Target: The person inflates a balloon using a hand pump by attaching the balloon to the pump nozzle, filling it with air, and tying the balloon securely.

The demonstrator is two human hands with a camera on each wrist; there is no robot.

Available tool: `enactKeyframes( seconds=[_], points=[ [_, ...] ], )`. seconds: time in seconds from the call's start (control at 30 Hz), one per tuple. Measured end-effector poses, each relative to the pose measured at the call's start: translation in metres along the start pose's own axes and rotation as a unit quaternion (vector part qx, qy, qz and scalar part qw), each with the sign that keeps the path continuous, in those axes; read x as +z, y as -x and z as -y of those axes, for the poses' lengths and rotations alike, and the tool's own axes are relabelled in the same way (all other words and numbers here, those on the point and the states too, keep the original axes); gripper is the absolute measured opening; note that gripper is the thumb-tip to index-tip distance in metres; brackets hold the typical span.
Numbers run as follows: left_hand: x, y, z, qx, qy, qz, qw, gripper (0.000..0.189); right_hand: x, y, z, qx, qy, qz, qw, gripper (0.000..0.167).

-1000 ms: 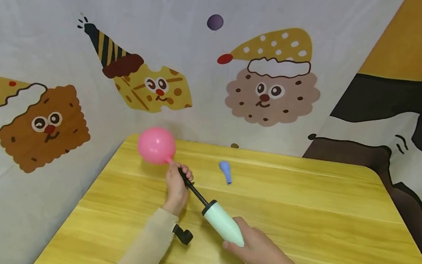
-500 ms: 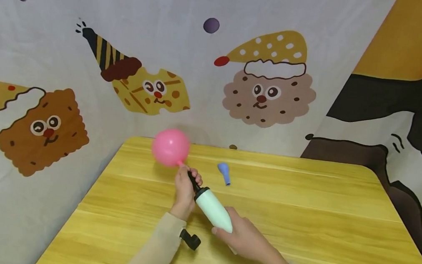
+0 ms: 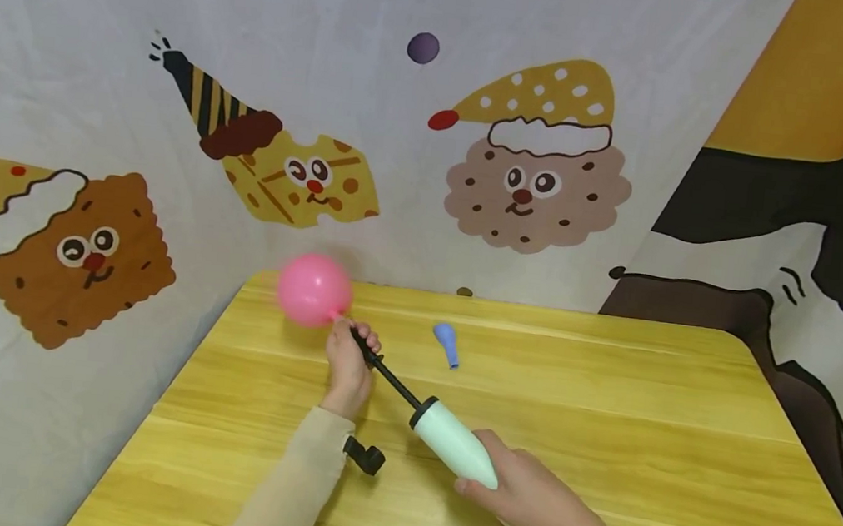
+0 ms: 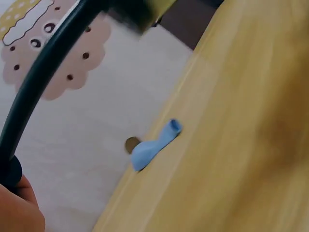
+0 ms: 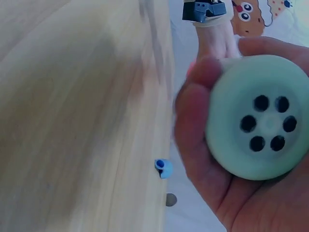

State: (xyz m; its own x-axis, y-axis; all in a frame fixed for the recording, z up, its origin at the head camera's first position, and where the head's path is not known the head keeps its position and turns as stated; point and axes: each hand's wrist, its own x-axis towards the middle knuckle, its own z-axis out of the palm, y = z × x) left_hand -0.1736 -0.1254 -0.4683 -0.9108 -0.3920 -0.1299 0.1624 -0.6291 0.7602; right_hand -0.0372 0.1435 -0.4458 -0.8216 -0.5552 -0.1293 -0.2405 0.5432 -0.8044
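Yellow wood-grain tabletop, broad toward three o'clock; round pink rubber balloon near its ten-o'clock corner; left hand gripping slim black pump end; right hand, at four o'clock, clasping mint-green plastic cylinder

One pink balloon at far left, one blue balloon lying to its right on one desk: making two balloons. One left hand, one right hand: two are gripping one pump. Six holes are dotting the pump's near end. Three hatted cartoon figures are lining the pale backdrop; two purple dots are sitting higher up on it.
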Motion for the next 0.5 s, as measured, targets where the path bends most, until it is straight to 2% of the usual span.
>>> enactKeyframes(
  seconds=[0.13, 0.3, 0.5],
  points=[
    [0.005, 0.012, 0.015, -0.011, -0.017, 0.018, 0.9996, 0.032, 0.006, -0.012, -0.001, -0.002, 0.011, -0.016, 0.9998, 0.062],
    [0.011, 0.029, 0.029, -0.032, -0.042, 0.03, 0.9982, 0.034, 0.012, -0.032, 0.001, 0.002, -0.004, -0.025, 0.9997, 0.067],
    [0.011, 0.031, 0.031, -0.047, -0.05, 0.031, 0.9971, 0.035, 0.016, -0.047, 0.007, 0.005, -0.021, -0.028, 0.9994, 0.069]
  ],
)
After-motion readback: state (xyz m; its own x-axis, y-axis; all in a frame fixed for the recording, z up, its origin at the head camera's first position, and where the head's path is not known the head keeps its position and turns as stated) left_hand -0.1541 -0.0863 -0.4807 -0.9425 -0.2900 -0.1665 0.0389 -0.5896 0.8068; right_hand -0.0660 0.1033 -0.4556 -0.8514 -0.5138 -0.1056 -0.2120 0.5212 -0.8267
